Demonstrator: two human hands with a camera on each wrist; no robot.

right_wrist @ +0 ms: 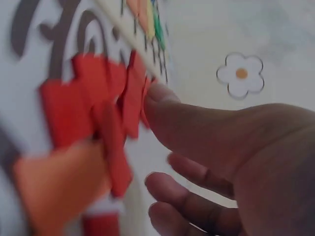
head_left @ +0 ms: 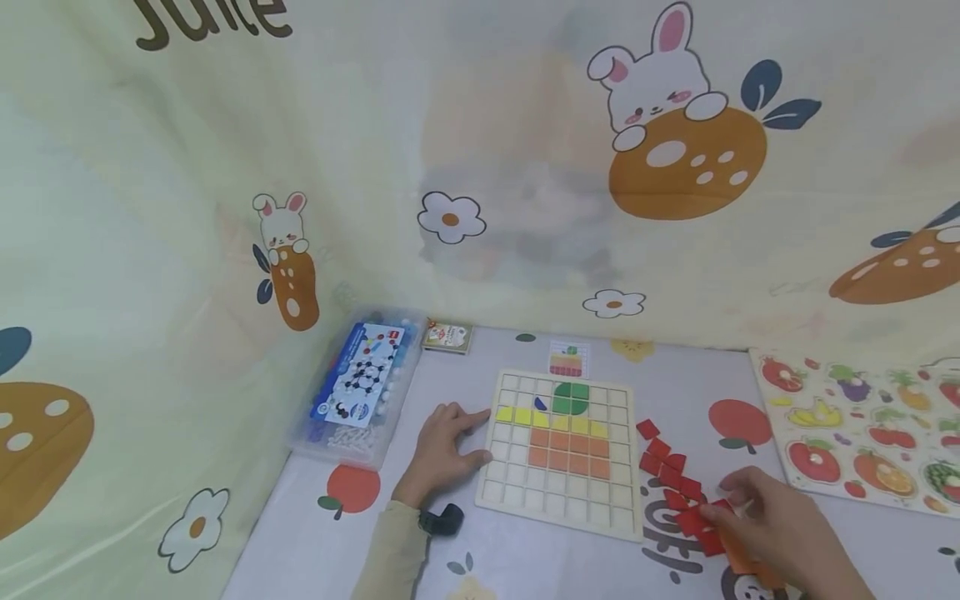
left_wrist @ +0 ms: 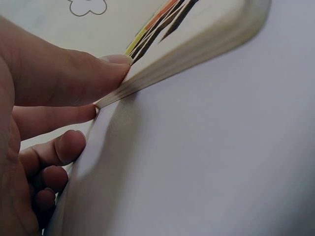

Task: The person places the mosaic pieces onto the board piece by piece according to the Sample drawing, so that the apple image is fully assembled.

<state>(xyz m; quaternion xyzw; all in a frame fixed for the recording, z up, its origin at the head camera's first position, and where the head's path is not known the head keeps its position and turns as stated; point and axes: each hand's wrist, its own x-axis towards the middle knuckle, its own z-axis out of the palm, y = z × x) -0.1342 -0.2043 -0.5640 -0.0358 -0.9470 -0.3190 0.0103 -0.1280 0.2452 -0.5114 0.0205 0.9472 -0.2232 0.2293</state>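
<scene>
A square white grid board [head_left: 517, 492] lies on the table with yellow tiles [head_left: 505, 414], orange tiles [head_left: 558, 460], green pieces [head_left: 572, 398] and one small blue piece [head_left: 540, 403] in its cells. At the board's left edge, my left hand [head_left: 444, 450] touches the rim with thumb and index finger spread apart along it. To the board's right lies a loose trail of red tiles [head_left: 670, 477]. Over its near end is my right hand [head_left: 776, 521], its thumb touching the red tiles [right_wrist: 132, 98], the other fingers loosely bent and apart. An orange tile [right_wrist: 64, 184] lies beside them.
A small pattern card [head_left: 568, 358] lies behind the board. At the back left are a clear plastic case [head_left: 360, 383] and a small box [head_left: 447, 336]. A fruit picture board [head_left: 840, 425] lies at the right. A printed curtain [head_left: 510, 167] encloses the back and left.
</scene>
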